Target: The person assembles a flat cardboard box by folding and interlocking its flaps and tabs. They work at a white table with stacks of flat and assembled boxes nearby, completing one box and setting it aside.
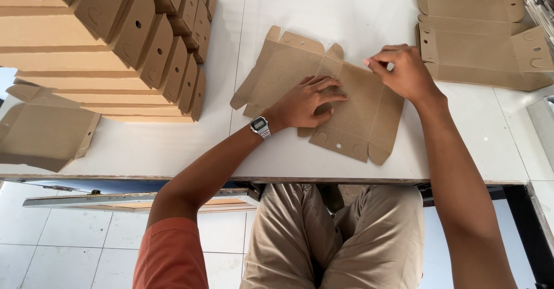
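Broadly, a white table (173, 144) fills the view, seen from above by a seated person in tan trousers. On its left side rises a big stack of folded boxes (109, 40), brown cardboard with small round holes in their flaps, and one more folded box (43, 136) lies by the table's near left edge. At the far right sits a lower pile of flat box sheets (479, 35) (same brown card, not folded).

Between the two lies a single flat cardboard sheet (323, 92), spread out near the table's front edge with its flaps splayed. The left hand (306, 101) presses down on the middle of it, fingers spread flat, grasping nothing. The right hand (404, 69) pinches the sheet's far edge between thumb and fingertips. A silver wristwatch (259, 126) sits on the left wrist.
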